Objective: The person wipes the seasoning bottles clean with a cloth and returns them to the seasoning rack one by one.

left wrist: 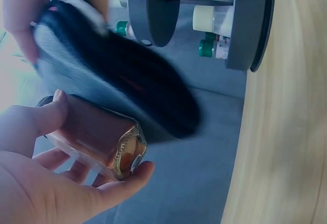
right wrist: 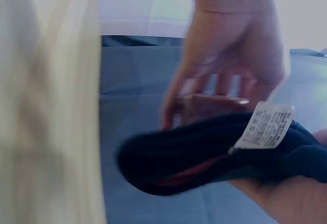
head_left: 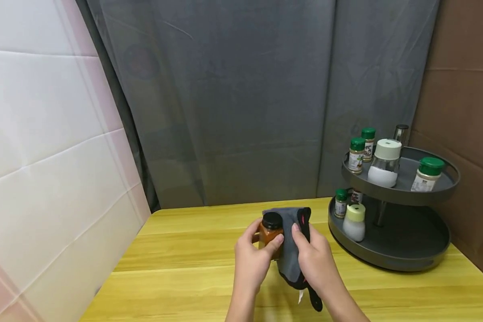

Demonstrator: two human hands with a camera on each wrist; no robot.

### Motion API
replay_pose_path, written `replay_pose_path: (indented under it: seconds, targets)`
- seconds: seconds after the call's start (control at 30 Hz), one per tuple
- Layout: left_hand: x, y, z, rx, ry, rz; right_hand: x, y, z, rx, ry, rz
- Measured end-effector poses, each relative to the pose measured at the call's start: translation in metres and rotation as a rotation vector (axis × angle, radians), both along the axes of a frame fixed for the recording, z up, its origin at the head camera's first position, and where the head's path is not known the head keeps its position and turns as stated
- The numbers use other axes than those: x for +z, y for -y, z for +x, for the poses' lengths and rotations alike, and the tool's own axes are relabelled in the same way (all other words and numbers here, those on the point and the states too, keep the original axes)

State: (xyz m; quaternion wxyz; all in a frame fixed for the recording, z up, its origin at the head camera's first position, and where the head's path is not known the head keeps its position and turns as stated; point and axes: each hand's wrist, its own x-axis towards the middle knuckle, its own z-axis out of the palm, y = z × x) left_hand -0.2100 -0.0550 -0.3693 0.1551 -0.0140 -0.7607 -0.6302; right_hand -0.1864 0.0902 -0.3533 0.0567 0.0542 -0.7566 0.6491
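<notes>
In the head view my left hand (head_left: 251,263) grips a square glass jar (head_left: 267,236) with a black lid and reddish-brown contents, held upright above the table. My right hand (head_left: 317,261) holds a folded grey cloth (head_left: 290,257) with black edging, its thumb pressed on the front. The cloth lies against the jar's right side. A black loop hangs from its lower end. The left wrist view shows the jar's base (left wrist: 132,155) and fingers wrapped around its sides. A white printed tag (right wrist: 266,126) sticks out from the cloth in the right wrist view.
On the right stands a dark two-tier round rack (head_left: 406,264). Its upper tray (head_left: 402,194) carries green-capped bottles (head_left: 356,156) and a large white-capped shaker (head_left: 385,163). Below are a yellow-capped shaker (head_left: 354,223) and small bottles. A grey curtain (head_left: 241,107) hangs behind the wooden table (head_left: 177,268).
</notes>
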Motion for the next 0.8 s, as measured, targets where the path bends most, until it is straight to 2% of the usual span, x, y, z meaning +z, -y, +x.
replay_pose_path:
  seconds: [0.07, 0.17, 0.4, 0.5, 0.73, 0.8]
  targets:
    - [-0.001, 0.000, -0.001, 0.002, 0.002, -0.003, 0.003, -0.001, 0.001, -0.014, -0.052, -0.033]
    - [-0.002, 0.000, -0.001, 0.006, 0.005, 0.016, 0.003, 0.001, 0.001, -0.020, -0.079, -0.020]
    - [0.005, 0.001, 0.000, -0.016, -0.007, 0.039, -0.009, 0.006, -0.005, 0.002, 0.032, 0.085]
    - [0.005, 0.000, 0.001, -0.022, -0.004, 0.039, -0.009, 0.005, -0.006, 0.002, 0.058, 0.107]
    - [0.002, -0.001, 0.001, -0.019, 0.002, 0.046, 0.007, 0.002, 0.004, -0.030, -0.053, 0.001]
    - [0.001, -0.001, 0.001, -0.009, 0.000, 0.058, 0.008, 0.004, 0.005, -0.030, -0.061, -0.004]
